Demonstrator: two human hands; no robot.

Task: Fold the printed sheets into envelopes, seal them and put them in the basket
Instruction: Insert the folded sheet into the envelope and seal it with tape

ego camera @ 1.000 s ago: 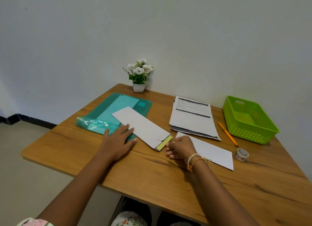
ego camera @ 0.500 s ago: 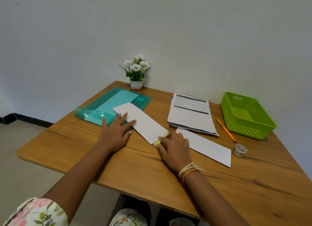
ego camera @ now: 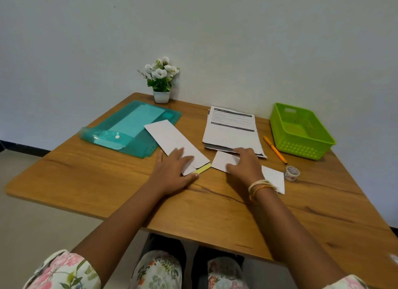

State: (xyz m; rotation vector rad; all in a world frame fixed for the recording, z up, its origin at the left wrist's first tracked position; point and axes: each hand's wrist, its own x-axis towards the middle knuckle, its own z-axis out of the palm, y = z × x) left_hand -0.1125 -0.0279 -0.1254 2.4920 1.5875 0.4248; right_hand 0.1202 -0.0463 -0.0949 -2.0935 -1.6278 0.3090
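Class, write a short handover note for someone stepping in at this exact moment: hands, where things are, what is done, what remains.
Left hand presses flat on the open envelope, its yellow adhesive strip exposed.
Right hand rests flat on the folded white sheet beside it.
Printed sheets are stacked behind; pen and tape roll lie near the green basket, which shows no envelope.
Done: nothing sealed.
Left: insert, seal, basket, repeat.

sheets (ego camera: 230, 130): print too small to read
second envelope (ego camera: 272, 176): middle hidden under right hand (ego camera: 244, 167)
envelope (ego camera: 172, 142): near end partly under left hand (ego camera: 174, 172)
desk (ego camera: 323, 224): right corner cut off
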